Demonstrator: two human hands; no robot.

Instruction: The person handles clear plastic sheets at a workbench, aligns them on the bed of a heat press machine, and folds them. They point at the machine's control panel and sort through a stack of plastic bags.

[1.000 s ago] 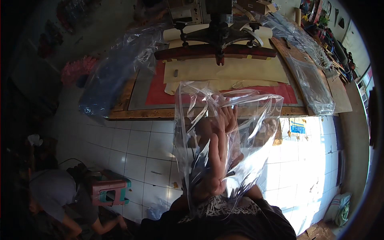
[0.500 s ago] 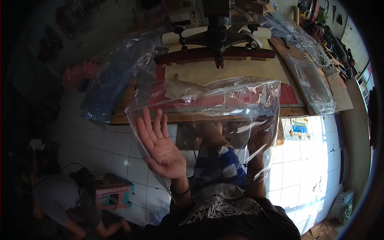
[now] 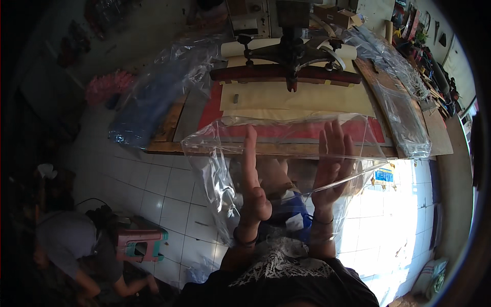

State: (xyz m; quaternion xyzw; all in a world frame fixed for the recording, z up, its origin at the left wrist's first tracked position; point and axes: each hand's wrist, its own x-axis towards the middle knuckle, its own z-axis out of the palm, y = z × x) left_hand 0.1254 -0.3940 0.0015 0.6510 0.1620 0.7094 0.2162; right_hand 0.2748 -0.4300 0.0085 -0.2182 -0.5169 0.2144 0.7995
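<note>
A clear plastic bag or sheet (image 3: 217, 174) is stretched in front of me at the near edge of the worktable, with shiny creases on its left side. My left hand (image 3: 253, 179) is upright and edge-on with its fingers straight. Opposite it, my right hand (image 3: 331, 163) points upward, fingers extended and slightly apart. Both hands overlap the clear film and touch or nearly touch it; whether they are inside it or under it I cannot tell. Neither hand closes on anything. Beyond lies a cream sheet (image 3: 296, 100) with a red border, beneath a dark press bar (image 3: 286, 74).
Clear plastic stacks lie on the table's left (image 3: 148, 102) and right (image 3: 404, 112). Tools and clutter (image 3: 434, 77) line the right wall. At lower left a person in grey (image 3: 66, 240) crouches beside a pink and green stool (image 3: 140, 244). White floor tiles (image 3: 197, 225) surround me.
My left hand has turned from palm-up with spread fingers to edge-on and moved right. My right hand has risen with straight fingers. The plastic has shifted right and changed shape.
</note>
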